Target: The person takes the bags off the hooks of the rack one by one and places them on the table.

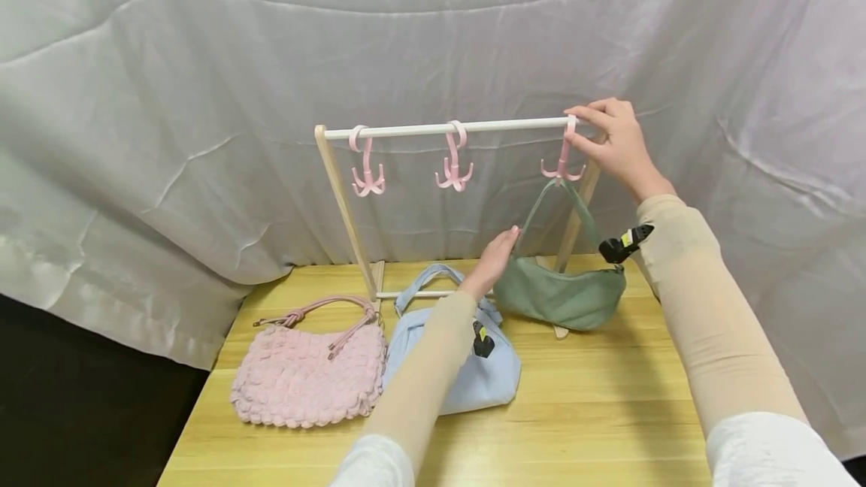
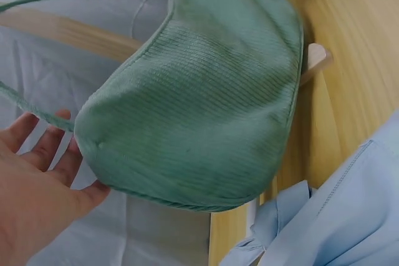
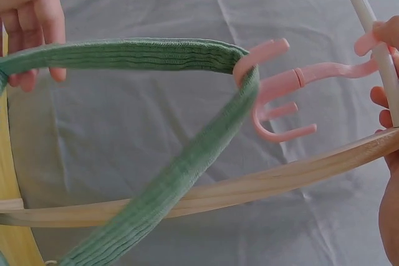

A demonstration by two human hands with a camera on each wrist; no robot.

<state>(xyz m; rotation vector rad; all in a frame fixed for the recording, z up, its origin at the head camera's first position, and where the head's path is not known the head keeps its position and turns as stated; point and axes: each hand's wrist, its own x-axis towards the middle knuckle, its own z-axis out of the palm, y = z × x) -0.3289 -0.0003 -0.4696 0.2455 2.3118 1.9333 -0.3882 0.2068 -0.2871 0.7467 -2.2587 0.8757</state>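
Note:
A green corduroy handbag (image 1: 564,299) hangs by its strap (image 3: 156,54) from the right-hand pink hook (image 1: 564,160). The strap loops over a lower prong of that hook (image 3: 280,86). My right hand (image 1: 621,147) pinches the hook's top where it hangs on the white rail (image 1: 514,125), near the rail's right end. My left hand (image 1: 492,265) is at the bag's left end; in the left wrist view its spread fingers (image 2: 47,147) lie beside the strap and touch the bag's edge (image 2: 93,147).
Two more pink hooks (image 1: 368,171) hang on the rail to the left. On the wooden table (image 1: 575,412) lie a pink ruffled handbag (image 1: 307,378) and a light blue bag (image 1: 483,374), partly behind my left forearm. Grey curtain (image 1: 433,51) hangs behind the rack.

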